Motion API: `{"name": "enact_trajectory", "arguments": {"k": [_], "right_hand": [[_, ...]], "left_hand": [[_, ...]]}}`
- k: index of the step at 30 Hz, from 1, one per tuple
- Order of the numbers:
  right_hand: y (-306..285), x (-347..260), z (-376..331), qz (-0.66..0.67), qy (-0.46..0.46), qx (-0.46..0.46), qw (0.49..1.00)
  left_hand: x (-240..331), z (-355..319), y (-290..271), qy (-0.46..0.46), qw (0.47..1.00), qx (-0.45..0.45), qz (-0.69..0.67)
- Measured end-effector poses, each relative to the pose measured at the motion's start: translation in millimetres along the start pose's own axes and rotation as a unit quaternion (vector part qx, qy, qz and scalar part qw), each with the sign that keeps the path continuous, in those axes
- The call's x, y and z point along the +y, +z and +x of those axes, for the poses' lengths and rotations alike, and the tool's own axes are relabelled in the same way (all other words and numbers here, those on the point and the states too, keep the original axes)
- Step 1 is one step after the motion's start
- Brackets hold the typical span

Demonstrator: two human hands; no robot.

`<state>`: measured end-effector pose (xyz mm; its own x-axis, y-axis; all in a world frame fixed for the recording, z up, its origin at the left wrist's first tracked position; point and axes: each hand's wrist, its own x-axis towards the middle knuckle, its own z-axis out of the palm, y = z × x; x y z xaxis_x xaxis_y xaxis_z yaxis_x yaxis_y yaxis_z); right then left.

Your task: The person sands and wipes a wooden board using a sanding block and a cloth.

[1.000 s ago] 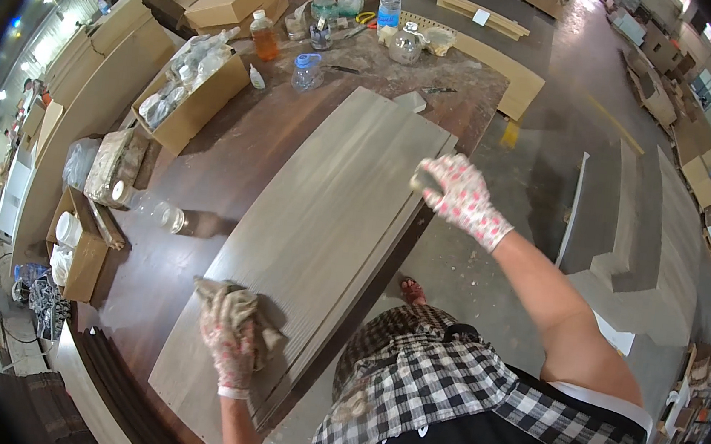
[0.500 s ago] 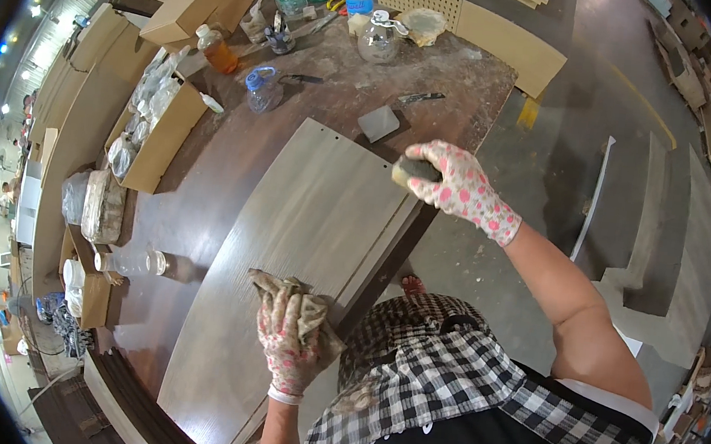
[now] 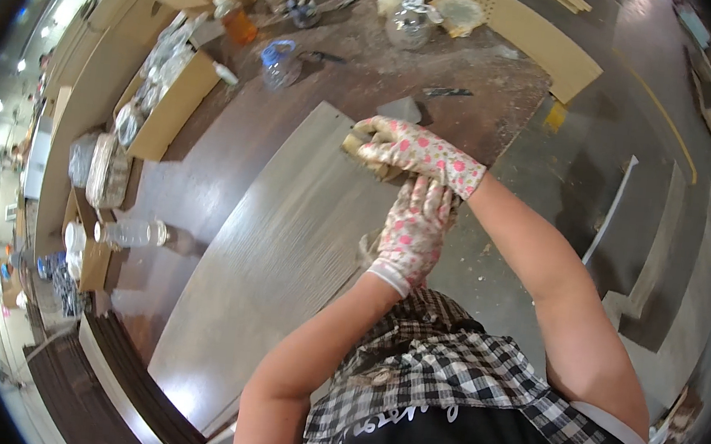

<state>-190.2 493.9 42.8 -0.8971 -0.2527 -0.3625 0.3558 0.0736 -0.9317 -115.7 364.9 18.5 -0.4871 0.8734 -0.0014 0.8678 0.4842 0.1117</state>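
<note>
A yellowish sponge (image 3: 361, 147) is clamped in the right hand (image 3: 414, 151) at the far corner of the grey panel (image 3: 276, 249) on the tabletop (image 3: 206, 173). A rag (image 3: 368, 245) seems pinched under the left hand (image 3: 413, 228), though its grip cannot be told clearly. The sponge could be pushed off the panel's edge if pressed too hard.

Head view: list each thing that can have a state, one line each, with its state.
Grey panel: lying flat on the workbench.
Sponge: pressed on the panel's far end under the right hand.
Left hand: gloved, raised beneath the right wrist; whether it holds anything cannot be told.
Clear plastic bottle: lying on its side.
Cardboard box: open, holding bags.
</note>
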Motion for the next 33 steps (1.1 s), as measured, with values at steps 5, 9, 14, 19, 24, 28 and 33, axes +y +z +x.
{"name": "enact_trajectory", "arguments": {"k": [5,9,14,19,24,28,33], "right_hand": [[-7,21,3,-0.119,-0.091,0.120,0.981],[-5,11,1,-0.046,-0.055,0.107,0.992],[-2,1,-14,-0.066,-0.074,0.168,0.981],[-33,7,-23,-0.114,-0.115,0.202,0.966],[-73,13,-25,-0.144,-0.149,0.304,0.930],[-42,-6,-22,-0.108,-0.182,0.313,0.926],[97,-28,3,-0.171,-0.348,0.015,0.921]], "left_hand": [[-2,-58,-8,-0.032,0.999,0.024,-0.026],[-6,-164,-7,-0.135,0.990,-0.001,-0.031],[-4,-293,10,-0.265,0.960,0.073,0.059],[16,-378,15,-0.398,0.903,0.123,0.101],[25,-436,18,-0.515,0.832,0.121,0.166],[29,-474,17,-0.548,0.798,0.168,0.184],[52,-511,46,-0.677,0.637,0.369,-0.019]]}}
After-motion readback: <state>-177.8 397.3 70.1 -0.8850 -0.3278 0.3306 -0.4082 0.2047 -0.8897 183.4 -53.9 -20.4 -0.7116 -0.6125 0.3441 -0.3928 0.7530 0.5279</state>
